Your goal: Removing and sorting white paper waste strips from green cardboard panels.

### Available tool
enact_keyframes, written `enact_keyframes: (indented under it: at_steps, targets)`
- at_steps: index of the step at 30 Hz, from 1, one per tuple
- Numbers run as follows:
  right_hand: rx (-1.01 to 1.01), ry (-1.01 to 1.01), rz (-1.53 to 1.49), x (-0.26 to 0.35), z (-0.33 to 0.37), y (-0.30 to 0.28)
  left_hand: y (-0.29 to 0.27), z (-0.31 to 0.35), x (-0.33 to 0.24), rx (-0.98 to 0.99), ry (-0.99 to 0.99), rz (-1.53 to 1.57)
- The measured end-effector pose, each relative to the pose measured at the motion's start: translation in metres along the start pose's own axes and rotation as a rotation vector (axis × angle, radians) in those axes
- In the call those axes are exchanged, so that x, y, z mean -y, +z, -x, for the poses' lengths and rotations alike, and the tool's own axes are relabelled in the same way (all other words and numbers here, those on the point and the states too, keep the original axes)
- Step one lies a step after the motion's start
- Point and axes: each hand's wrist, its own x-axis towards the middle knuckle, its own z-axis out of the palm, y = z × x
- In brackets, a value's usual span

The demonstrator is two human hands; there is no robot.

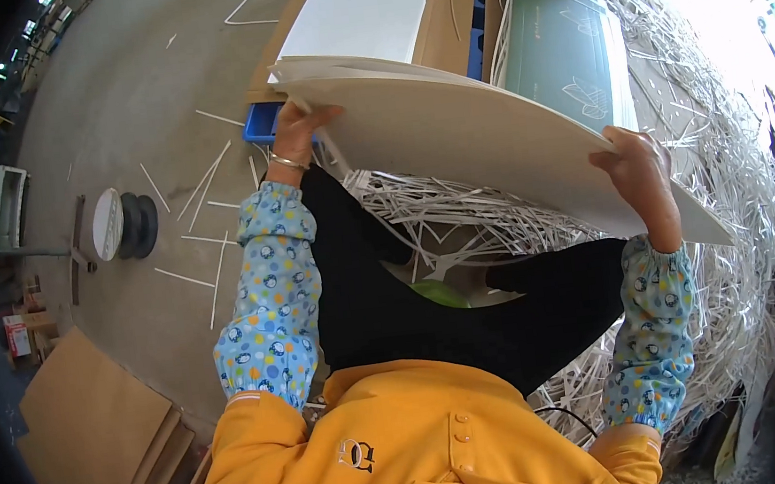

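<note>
A large off-white cardboard sheet point(470, 129) is held up, tilted and slightly bowed, in front of my knees. My left hand point(297, 130) grips its left end, thumb on the near face. At the upper right edge, my right hand point(635, 169) is closed on the same sheet. Several thin layers show along the top left edge, and I cannot tell if they are all gripped. Just beyond lie a stack of white sheets point(358, 9) and a stack of dark green printed sheets point(556, 45), with brown cardboard point(443, 23) between them.
Shredded paper strips point(734, 300) heap up on the right and between my legs. A blue crate point(262, 123) shows under the stacks. On the left stand a round wheel-like object point(126, 224) and flat brown cardboard point(95, 424). Loose white strips point(206, 181) litter the floor.
</note>
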Motion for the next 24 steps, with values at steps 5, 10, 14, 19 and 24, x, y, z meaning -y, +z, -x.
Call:
enact_keyframes:
  at_steps: [5, 10, 14, 19, 24]
  targets:
    - [-0.046, -0.038, -0.065, -0.037, -0.002, 0.044, -0.008, -0.009, 0.051, 0.097, -0.103, -0.018]
    - [0.200, 0.157, -0.133, -0.062, -0.022, 0.146, 0.005, -0.007, 0.109, -0.008, -0.182, -0.339]
    - [0.073, 0.004, -0.263, -0.085, -0.024, 0.187, -0.006, -0.012, 0.130, 0.007, -0.208, -0.287]
    - [-0.055, -0.079, -0.187, -0.084, -0.023, 0.195, -0.005, -0.013, 0.136, -0.014, -0.161, -0.174]
    - [-0.181, -0.067, -0.113, -0.074, -0.031, 0.171, 0.009, -0.017, 0.113, -0.091, -0.179, -0.265]
